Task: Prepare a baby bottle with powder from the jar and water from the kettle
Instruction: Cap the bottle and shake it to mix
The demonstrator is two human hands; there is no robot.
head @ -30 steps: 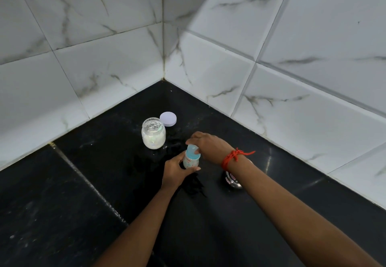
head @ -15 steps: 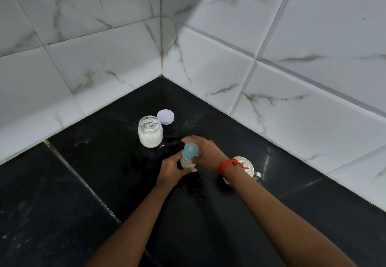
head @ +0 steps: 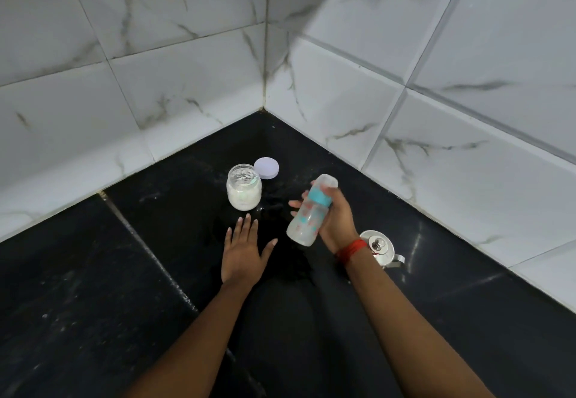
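Your right hand point(head: 338, 220) has the baby bottle point(head: 307, 210) lifted off the counter point(head: 131, 273). Its fingers point(head: 294, 203) curl round the body just below the teal collar. The bottle tilts with its capped top toward 1 o'clock. It looks cloudy white low down, so you are probably at the mixing stage, with powder and water both in.

Your left hand point(head: 243, 251) holds nothing. It is palm down with the fingers straight and spread, and I cannot tell whether it touches the counter.

The next move is likely a shake. That calls for a firm grip, a seated cap and a short wrist swing.

Mind what stands round you:
- **Kettle:** the steel kettle point(head: 378, 246) sits just beside your right wrist, at 4 o'clock from the bottle.
- **Jar:** the powder jar point(head: 243, 190) stands uncovered at 10 o'clock. Its lid point(head: 266, 167) lies flat just behind it.
- **Walls:** the tiled walls point(head: 343, 111) meet in a corner at 12 o'clock, and the right-hand wall runs near at 2 o'clock.

Your open room is toward 6 and 7 o'clock, so bring the bottle back that way before you swing it.
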